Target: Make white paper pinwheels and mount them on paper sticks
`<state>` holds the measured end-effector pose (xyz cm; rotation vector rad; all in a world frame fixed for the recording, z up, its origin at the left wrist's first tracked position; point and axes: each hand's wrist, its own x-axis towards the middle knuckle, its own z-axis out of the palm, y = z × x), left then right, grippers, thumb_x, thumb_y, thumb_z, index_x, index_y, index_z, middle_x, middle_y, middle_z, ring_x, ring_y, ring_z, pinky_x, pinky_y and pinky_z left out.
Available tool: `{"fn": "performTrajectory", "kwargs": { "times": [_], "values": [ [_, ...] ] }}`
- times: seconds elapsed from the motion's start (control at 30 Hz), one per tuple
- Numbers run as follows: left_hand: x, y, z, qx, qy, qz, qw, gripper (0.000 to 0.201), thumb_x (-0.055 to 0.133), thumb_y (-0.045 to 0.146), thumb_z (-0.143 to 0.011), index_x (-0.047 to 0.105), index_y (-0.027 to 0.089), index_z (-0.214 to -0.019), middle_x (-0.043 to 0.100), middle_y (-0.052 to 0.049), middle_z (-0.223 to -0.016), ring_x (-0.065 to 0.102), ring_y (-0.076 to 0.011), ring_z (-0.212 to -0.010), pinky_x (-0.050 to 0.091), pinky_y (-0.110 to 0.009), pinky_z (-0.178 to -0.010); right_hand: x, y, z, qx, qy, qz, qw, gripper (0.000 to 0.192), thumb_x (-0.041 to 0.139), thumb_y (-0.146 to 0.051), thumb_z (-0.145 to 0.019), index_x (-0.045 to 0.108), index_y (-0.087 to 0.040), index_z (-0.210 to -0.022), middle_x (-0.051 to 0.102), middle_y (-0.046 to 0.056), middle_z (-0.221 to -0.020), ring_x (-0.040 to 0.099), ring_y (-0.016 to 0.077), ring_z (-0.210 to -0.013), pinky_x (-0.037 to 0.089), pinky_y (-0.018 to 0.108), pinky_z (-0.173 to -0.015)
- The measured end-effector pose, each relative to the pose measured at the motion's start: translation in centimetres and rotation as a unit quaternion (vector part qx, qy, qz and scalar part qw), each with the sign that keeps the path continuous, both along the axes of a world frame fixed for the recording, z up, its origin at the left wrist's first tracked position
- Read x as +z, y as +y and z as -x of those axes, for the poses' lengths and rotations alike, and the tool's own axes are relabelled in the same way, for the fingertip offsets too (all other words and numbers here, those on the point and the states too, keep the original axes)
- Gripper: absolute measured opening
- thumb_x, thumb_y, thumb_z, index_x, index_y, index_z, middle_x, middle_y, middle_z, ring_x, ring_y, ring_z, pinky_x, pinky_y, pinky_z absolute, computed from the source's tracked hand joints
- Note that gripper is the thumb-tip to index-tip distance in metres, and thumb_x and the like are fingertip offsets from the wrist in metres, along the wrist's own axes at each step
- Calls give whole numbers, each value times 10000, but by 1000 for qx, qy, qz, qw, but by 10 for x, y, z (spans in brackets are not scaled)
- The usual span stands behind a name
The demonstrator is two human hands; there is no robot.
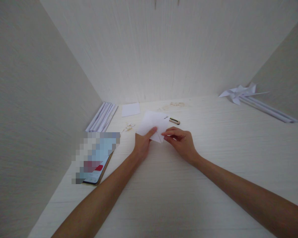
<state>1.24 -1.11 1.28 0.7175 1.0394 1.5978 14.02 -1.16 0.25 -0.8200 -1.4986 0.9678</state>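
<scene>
A white sheet of paper (152, 119), with a slit running in from its near corner, is held above the middle of the table. My left hand (143, 142) grips its near left side, thumb on top and fingers underneath. At the near right corner, the fingertips of my right hand (180, 140) are pinched together at the paper's edge beside the slit. A utility knife (174, 121) lies on the table just beyond my right hand, partly covered by the sheet.
Rolled paper tubes (102, 116) lie by the left wall, near a square of white paper (130, 109). A smartphone (99, 165), partly blurred, rests left of my left arm. Small pale scraps (128, 127) are scattered nearby. Far right, a paper pinwheel (239, 92) has paper sticks (269, 109) beside it.
</scene>
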Motion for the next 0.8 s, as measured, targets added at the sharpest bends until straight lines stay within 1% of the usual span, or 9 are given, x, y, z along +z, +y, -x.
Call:
{"fn": "performTrajectory", "kwargs": {
  "times": [0.07, 0.13, 0.27, 0.43, 0.57, 0.67, 0.73, 0.8],
  "values": [
    [0, 2, 1, 39, -16, 2, 999, 288, 705, 228, -511, 622, 126, -767, 663, -51, -749, 602, -154, -711, 474, -274, -661, 0, 0, 0, 1, 7, 1, 1000, 129, 615, -135, -630, 692, -226, -678, 612, 19, -721, 554, 117, -651, 439, 230, -525],
    [-1, 3, 3, 56, -23, 5, 998, 246, 707, 247, -510, 613, 115, -695, 653, -42, -694, 591, -132, -636, 467, -258, -626, 0, 0, 1, 6, 12, 7, 1000, 134, 618, -128, -625, 694, -228, -671, 610, 17, -708, 549, 113, -640, 438, 228, -521],
    [-2, 5, 6, 52, -15, 0, 999, 223, 715, 251, -498, 612, 113, -640, 642, -27, -642, 571, -112, -566, 448, -238, -575, -2, 1, 2, 22, 34, 24, 999, 119, 633, -138, -613, 692, -233, -652, 598, 11, -701, 542, 113, -655, 445, 228, -533],
    [-5, 4, 6, 40, 30, -7, 999, 204, 706, 275, -515, 632, 117, -621, 616, -8, -576, 528, -95, -503, 406, -222, -513, -3, 4, 1, 17, 66, 41, 997, 120, 643, -130, -595, 684, -235, -637, 577, 8, -733, 536, 120, -716, 452, 229, -560],
    [-7, 3, 7, 29, 65, -10, 997, 213, 702, 294, -524, 643, 116, -625, 602, -2, -554, 513, -95, -494, 398, -228, -516, -1, 5, 1, 19, 36, 50, 998, 92, 641, -150, -609, 677, -226, -647, 538, 3, -714, 516, 114, -693, 439, 230, -551],
    [-9, 3, 7, 22, 77, -12, 997, 229, 693, 316, -535, 643, 115, -633, 599, -5, -550, 510, -100, -495, 394, -227, -502, -1, 5, 0, 6, 4, 63, 998, 53, 641, -190, -620, 671, -221, -650, 496, -4, -686, 492, 111, -655, 438, 242, -549],
    [-11, 3, 8, 16, 89, -12, 996, 239, 685, 328, -544, 645, 115, -645, 601, -7, -556, 512, -105, -500, 395, -226, -494, -3, 7, 0, -15, -4, 57, 998, 35, 653, -217, -613, 666, -223, -645, 484, -2, -702, 492, 121, -686, 449, 268, -605],
    [-12, 2, 8, 7, 105, -14, 994, 238, 681, 328, -551, 649, 119, -661, 606, -6, -569, 513, -104, -504, 400, -224, -495, -7, 10, -1, -42, -1, 38, 998, 39, 671, -238, -600, 662, -226, -636, 498, 7, -758, 501, 141, -777, 441, 315, -728]
  ]
}}
